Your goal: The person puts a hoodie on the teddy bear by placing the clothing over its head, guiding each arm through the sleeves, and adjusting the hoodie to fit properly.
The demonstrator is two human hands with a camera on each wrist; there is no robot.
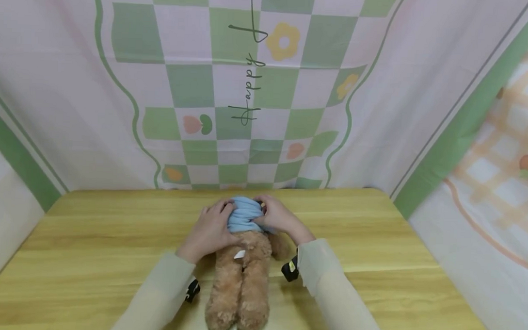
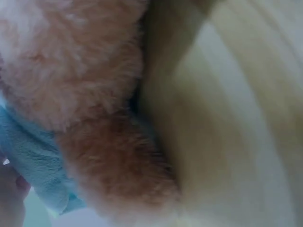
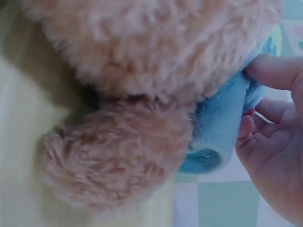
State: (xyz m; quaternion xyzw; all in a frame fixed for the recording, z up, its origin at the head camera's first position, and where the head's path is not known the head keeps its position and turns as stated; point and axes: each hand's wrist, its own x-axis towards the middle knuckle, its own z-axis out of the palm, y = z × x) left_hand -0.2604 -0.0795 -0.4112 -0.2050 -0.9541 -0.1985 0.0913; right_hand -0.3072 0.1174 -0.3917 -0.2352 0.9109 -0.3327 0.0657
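A brown plush toy [image 1: 254,276] lies on the table with its legs toward me and a small white tag [image 1: 239,254] on its body. A light-blue shirt [image 1: 244,214] is bunched around its upper part, and the head is hidden. My left hand [image 1: 210,231] grips the shirt's left side, thumb against the fur. On the other side my right hand [image 1: 280,217] pinches the shirt between thumb and fingers. In the right wrist view, a furry arm [image 3: 113,156] sticks out beside the shirt's open sleeve edge [image 3: 220,123]. The left wrist view shows the other arm [image 2: 113,161].
The wooden table [image 1: 113,237] reaches back to a hanging cloth [image 1: 232,86] with green-and-white checks. A black wrist camera [image 1: 290,269] sits at the right wrist and another camera [image 1: 192,290] at the left, both close to the toy.
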